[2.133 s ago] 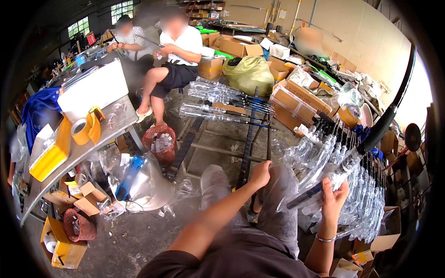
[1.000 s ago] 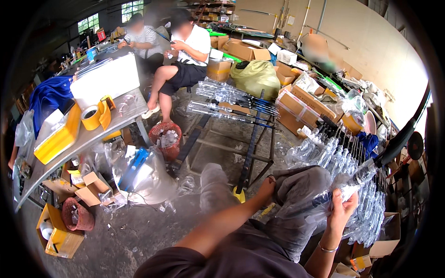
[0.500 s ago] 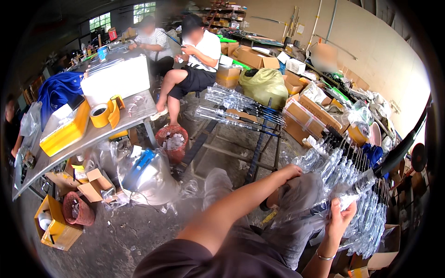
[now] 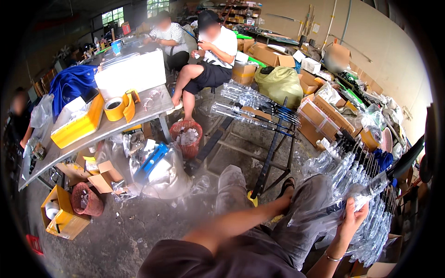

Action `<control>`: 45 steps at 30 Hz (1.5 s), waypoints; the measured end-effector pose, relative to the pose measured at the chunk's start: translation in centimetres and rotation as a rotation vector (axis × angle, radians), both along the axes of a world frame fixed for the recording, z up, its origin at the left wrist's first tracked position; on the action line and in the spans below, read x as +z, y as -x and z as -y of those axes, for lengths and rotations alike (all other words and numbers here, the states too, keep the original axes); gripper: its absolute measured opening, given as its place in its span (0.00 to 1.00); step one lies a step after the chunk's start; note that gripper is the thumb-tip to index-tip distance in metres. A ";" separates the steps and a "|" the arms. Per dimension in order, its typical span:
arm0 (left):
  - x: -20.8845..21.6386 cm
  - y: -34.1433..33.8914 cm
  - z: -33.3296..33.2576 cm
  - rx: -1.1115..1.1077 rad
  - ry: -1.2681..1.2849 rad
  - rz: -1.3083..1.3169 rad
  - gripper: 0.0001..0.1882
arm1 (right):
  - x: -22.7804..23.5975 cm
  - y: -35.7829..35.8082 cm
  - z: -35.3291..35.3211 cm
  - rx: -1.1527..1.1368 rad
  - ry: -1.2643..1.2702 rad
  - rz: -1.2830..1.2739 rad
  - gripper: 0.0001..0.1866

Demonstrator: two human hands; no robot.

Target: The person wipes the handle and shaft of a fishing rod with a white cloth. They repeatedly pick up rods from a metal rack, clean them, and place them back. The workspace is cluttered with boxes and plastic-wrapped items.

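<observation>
My right hand is closed around what looks like a fishing rod in a clear plastic sleeve, its thumb pressed on the crumpled film. The rod's thick black end points up to the right, and its other end lies across my right thigh. My left forearm reaches forward to the inner side of my right knee. There my left hand is small and blurred, its fingers not distinct. Right beside my leg hangs a dense row of similar plastic-wrapped rods.
More wrapped rods lie across a metal frame ahead. A red basket holds scraps. Leftward stand a table with yellow tape and a stuffed white sack. Cardboard boxes line the right; two people sit beyond.
My left hand has come off the top of my right knee and dropped down beside its inner side. My right hand still grips the wrapped rod. The whole view has swung slightly left.
</observation>
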State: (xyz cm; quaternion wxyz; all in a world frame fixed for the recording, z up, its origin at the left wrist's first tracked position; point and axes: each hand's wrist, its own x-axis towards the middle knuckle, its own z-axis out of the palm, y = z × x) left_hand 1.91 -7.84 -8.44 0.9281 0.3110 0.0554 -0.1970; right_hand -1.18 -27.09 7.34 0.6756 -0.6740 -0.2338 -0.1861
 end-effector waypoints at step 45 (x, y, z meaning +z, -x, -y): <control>-3.0 3.1 -0.4 0.319 -1.138 1.079 0.07 | -0.9 -3.0 -4.2 0.126 -0.066 -0.028 0.13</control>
